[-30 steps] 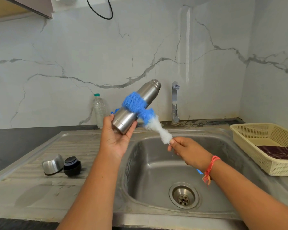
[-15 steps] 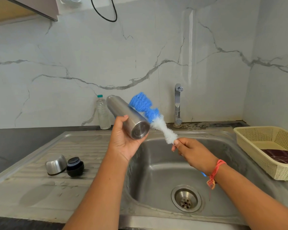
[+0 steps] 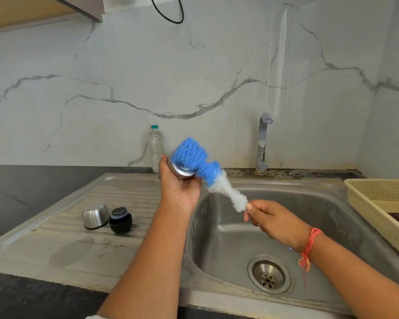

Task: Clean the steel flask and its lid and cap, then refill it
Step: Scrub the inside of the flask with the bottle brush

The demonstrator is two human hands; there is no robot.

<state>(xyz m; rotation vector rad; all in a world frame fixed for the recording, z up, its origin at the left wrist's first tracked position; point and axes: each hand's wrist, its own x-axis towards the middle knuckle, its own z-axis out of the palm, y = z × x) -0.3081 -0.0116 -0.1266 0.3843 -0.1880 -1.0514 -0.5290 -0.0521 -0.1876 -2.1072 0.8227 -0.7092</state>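
A person's left grip (image 3: 180, 191) curls round the steel flask (image 3: 182, 173), held base toward the camera above the left rim of the sink (image 3: 228, 240). The right grip (image 3: 274, 223) pinches the white end of a bottle brush (image 3: 207, 174), whose blue bristles press on the flask's base. The steel cap (image 3: 95, 216) and black lid (image 3: 120, 221) lie just beside each other on the draining board (image 3: 55, 249). A plastic bottle (image 3: 156, 143) and tap (image 3: 263, 139) stand at the marble wall.
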